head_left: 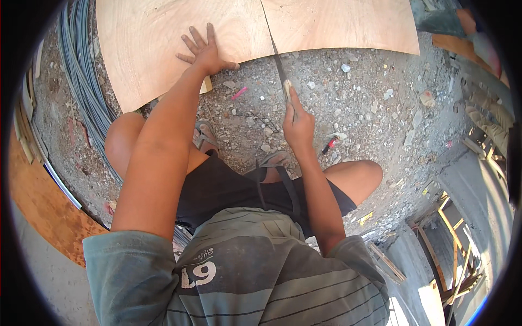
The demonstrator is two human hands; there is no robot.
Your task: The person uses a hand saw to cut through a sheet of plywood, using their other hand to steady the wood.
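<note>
A broad sheet of plywood [337, 27] spans the top of the head view, with a dark cut line running into it from its near edge. My left hand [205, 55] lies flat on the sheet near that edge, fingers spread. In my right hand [299, 126] is the handle of a hand saw [279, 64]. The narrow blade points away from me and meets the plywood at the cut. A wooden block [206, 85] shows partly under the sheet beside my left wrist.
Gravel and rubble [353, 103] cover the ground. A coil of grey cable or rod [87, 81] lies at the left, near a rusty-brown board [49, 212]. A red-handled tool [330, 144] rests right of my right wrist. Another person's arm [466, 22] appears at upper right; timber scraps [454, 233] lie lower right.
</note>
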